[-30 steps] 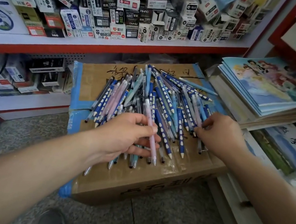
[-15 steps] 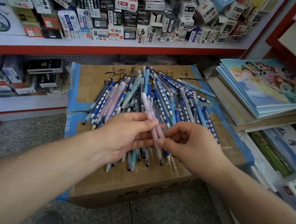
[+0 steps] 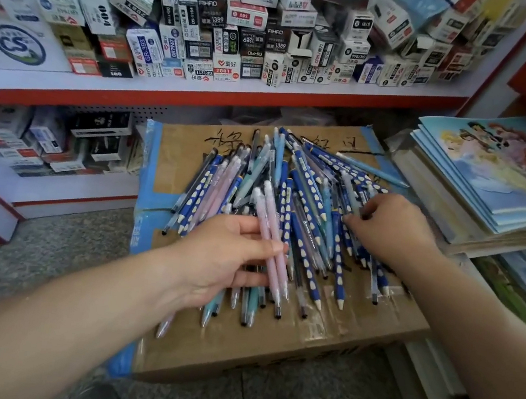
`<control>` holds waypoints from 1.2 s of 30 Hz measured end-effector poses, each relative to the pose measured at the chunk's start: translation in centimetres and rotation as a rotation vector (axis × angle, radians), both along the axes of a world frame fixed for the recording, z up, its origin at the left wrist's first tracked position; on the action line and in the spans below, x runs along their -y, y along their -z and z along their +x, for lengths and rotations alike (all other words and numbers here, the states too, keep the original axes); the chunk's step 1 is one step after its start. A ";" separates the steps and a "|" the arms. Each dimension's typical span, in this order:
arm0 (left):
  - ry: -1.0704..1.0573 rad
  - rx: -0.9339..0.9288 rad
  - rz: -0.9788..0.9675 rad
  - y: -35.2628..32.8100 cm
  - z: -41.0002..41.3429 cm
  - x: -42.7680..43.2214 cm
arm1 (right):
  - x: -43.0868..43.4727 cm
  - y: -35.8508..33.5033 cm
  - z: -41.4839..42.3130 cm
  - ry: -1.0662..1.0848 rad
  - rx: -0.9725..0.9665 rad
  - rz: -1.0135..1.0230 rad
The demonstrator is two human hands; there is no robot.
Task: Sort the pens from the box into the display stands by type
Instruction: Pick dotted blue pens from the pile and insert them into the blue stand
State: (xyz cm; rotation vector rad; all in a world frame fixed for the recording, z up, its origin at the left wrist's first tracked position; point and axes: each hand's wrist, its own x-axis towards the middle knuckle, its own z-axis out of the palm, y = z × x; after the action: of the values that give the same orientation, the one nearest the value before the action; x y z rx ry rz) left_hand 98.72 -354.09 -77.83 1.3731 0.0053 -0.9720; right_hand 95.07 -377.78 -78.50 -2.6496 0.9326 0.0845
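L hand (image 3: 228, 259) grips two pink pens (image 3: 267, 230), long axis running fwd from the palm, tips toward the person, above the box (image 3: 232, 352); pile (image 3: 310, 192) of blue dotted, teal and pink pens lies just beyond and right of that grip, nearest R hand (image 3: 389, 233), curled fingers touching it, pinch or not: cannot tell.

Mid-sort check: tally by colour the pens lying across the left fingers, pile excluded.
Pink pens: 2
Other colours: 0
Total: 2
The left hand has more pens under its grip, with the tips too bunched to count.
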 end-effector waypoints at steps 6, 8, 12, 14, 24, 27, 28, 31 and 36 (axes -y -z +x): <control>0.017 -0.027 0.000 -0.3 0.3 0.0 | -0.2 -0.2 0.0 0.118 0.073 0.111; 0.017 -0.025 -0.002 -0.3 0.4 0.1 | -0.9 -1.2 -0.7 0.132 0.173 0.147; -0.006 -0.028 -0.027 -0.3 0.4 0.2 | -5.0 -3.4 -3.2 -0.062 0.268 0.464; -0.010 -0.028 -0.050 -0.3 0.3 0.4 | -7.0 -3.3 -4.2 -0.135 0.262 0.607; -0.015 -0.020 -0.016 -0.5 0.1 0.2 | -6.6 -1.6 -3.7 -0.174 0.356 0.452; 0.007 -0.008 -0.004 -0.6 0.1 0.0 | -4.2 -0.5 -2.4 -0.176 0.158 0.163; 0.016 -0.004 0.001 -0.6 0.0 -0.1 | -3.9 0.0 -2.2 -0.176 0.111 0.101; 0.037 0.004 0.017 -0.4 0.0 -0.2 | -3.8 0.6 -2.2 -0.139 0.107 -0.015; 0.049 0.025 0.030 -0.3 0.1 0.1 | -3.9 0.5 -1.7 -0.075 0.040 0.021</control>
State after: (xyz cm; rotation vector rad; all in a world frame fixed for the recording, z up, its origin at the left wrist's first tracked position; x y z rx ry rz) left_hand 98.82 -354.16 -77.53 1.4187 -0.0326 -0.9988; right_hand 93.36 -373.90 -78.96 -2.6567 0.8151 0.0582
